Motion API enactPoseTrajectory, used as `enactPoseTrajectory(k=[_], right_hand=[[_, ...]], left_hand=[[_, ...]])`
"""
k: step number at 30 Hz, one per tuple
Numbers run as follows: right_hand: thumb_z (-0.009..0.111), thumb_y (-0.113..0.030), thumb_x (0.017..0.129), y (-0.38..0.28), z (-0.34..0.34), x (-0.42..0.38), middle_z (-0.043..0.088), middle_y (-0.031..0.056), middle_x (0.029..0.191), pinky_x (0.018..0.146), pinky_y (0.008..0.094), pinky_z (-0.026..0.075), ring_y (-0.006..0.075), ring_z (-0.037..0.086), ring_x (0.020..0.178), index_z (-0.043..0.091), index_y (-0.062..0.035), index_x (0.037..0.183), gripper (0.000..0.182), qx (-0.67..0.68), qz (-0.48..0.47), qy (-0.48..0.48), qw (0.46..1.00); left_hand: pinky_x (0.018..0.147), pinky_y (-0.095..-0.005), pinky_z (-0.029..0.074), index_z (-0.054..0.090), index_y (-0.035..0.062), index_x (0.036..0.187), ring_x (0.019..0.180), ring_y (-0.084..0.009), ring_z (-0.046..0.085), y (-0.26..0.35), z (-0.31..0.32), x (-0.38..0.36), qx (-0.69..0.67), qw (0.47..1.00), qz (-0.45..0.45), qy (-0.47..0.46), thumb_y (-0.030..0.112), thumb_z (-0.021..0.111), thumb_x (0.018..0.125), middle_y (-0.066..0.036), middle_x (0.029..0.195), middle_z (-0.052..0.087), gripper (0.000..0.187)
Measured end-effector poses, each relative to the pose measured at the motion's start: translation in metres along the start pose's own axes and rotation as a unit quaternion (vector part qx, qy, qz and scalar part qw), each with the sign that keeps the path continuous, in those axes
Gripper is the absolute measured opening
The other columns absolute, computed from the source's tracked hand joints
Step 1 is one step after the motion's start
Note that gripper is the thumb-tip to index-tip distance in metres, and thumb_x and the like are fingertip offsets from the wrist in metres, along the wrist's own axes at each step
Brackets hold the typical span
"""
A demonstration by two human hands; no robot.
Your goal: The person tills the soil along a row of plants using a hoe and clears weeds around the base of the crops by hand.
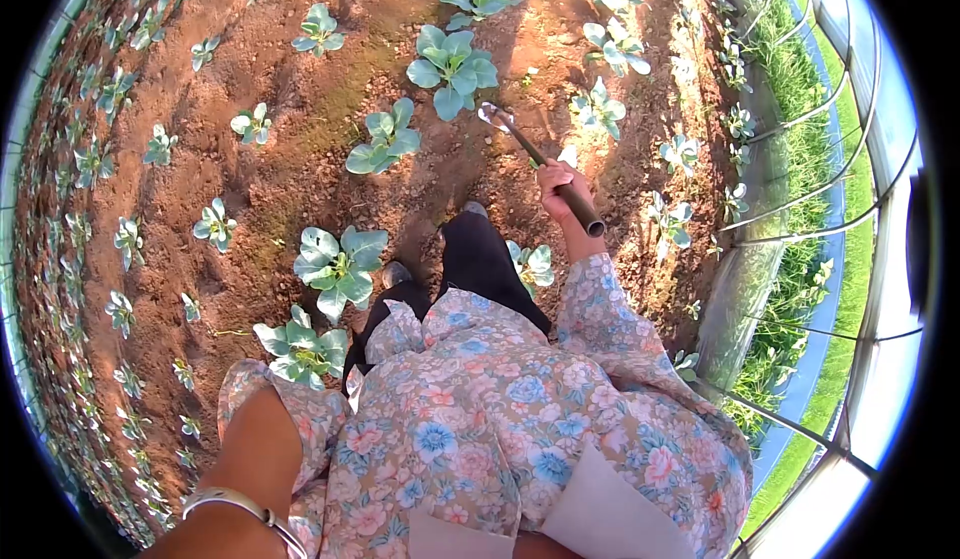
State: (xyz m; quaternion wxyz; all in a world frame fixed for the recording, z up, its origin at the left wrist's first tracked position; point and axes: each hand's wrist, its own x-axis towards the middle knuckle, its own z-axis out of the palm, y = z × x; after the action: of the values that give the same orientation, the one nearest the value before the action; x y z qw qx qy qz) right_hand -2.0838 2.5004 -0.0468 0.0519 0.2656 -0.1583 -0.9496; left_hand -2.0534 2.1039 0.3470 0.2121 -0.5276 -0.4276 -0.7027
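My right hand [566, 191] is closed around the dark tubular handle of a hand hoe [526, 143]. Its hollow end points back towards me, and the bright metal head is close over the soil between the rows. Just beyond the head grows a broad-leaved, blue-green cabbage-like plant [453, 69]; a smaller plant [385, 139] stands to its left and another [598, 109] to its right. At the lower left, my left forearm [255, 459], with a metal bracelet on it, comes out of a floral sleeve. The left hand itself lies outside the picture.
Rows of young plants [215, 225] cover the reddish soil on the left. Larger plants [340, 271] grow close to my shoes and dark trousers. On the right run the curved hoops and clear sheeting of a tunnel [800, 199], with green grass [790, 89] along it.
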Motion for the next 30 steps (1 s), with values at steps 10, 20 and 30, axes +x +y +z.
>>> enactPoseTrajectory(k=[10,20,30], right_hand=[[0.042,-0.004,0.091,-0.019,0.075,0.023,0.044,0.0032,0.06,0.045,0.0188,0.048,0.0103,0.047,0.047,0.038,-0.0005,0.074,0.017,0.047,0.031,0.03,0.998],[0.051,-0.006,0.086,0.065,0.082,0.084,0.052,0.0079,0.067,0.067,0.0359,0.052,0.0204,0.056,0.066,0.047,-0.0025,0.075,0.012,-0.194,0.086,0.129,0.969],[0.057,-0.014,0.082,0.067,-0.065,0.133,0.055,0.0132,0.073,0.075,0.0489,0.049,0.0304,0.058,0.074,0.048,-0.0028,0.078,0.015,-0.276,0.128,0.307,0.902]], left_hand=[[0.086,-0.0425,0.042,0.052,0.0118,0.119,0.111,-0.0242,0.047,-0.086,0.026,0.022,0.001,1.0,-0.023,0.005,0.047,0.062,0.08,-0.013,0.125,0.048,0.053],[0.085,-0.042,0.043,0.051,0.0098,0.119,0.11,-0.026,0.047,-0.172,0.057,0.047,0.087,0.988,-0.098,0.079,0.05,0.06,0.081,-0.015,0.126,0.046,0.056],[0.076,-0.0428,0.048,0.044,0.0033,0.124,0.097,-0.0336,0.056,-0.193,0.065,-0.153,0.435,0.394,-0.758,-0.285,0.021,0.064,0.076,-0.02,0.104,0.057,0.055]])
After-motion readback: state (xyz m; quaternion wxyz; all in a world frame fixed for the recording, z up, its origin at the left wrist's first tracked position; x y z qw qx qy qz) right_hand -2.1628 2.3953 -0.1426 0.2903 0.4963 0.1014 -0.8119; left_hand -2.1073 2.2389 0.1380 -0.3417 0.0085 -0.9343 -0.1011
